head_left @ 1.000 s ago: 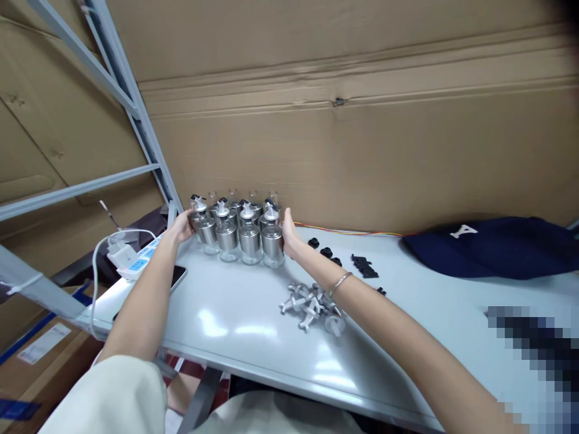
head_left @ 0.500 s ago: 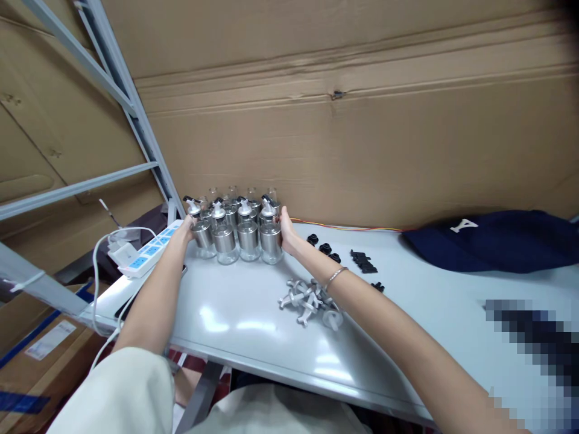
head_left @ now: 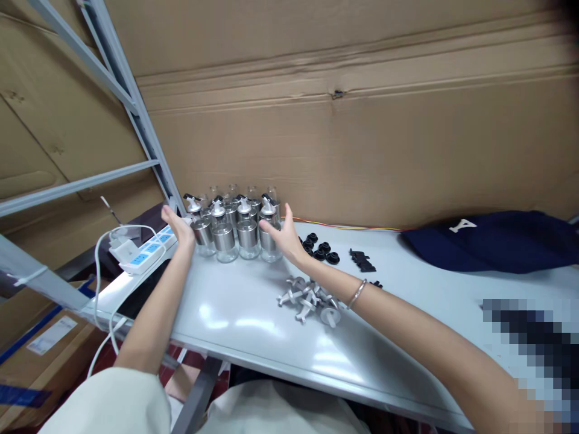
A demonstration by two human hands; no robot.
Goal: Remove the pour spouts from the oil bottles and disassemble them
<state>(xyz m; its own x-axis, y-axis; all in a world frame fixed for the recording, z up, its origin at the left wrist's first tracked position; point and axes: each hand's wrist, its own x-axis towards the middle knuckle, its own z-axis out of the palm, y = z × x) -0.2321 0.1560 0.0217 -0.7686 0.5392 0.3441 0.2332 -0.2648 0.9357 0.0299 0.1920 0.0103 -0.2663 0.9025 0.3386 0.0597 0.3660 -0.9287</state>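
Note:
Several glass bottles with metal sleeves stand grouped at the back left of the table; the front row carries silver pour-spout tops. My left hand [head_left: 179, 229] is open at the left of the leftmost front bottle [head_left: 203, 234], above the power strip. My right hand [head_left: 286, 238] is open, thumb and fingers apart, in front of and beside the rightmost front bottle [head_left: 268, 241], partly covering it; whether it touches the glass I cannot tell. Between them are two more front bottles, one with a shiny sleeve [head_left: 224, 239] and its neighbour [head_left: 247, 235].
A pile of silver spout parts [head_left: 307, 298] lies mid-table. Black caps [head_left: 324, 248] and small black pieces [head_left: 362, 260] are beyond my right forearm. A navy cap [head_left: 502, 244] lies at right. The power strip [head_left: 147, 256] with white cable and a metal frame [head_left: 149, 135] border the left.
Both hands have come off the sides of the bottle row. The left moved left and its fingers opened; the right turned, spreading thumb and fingers. The bottles stay in place.

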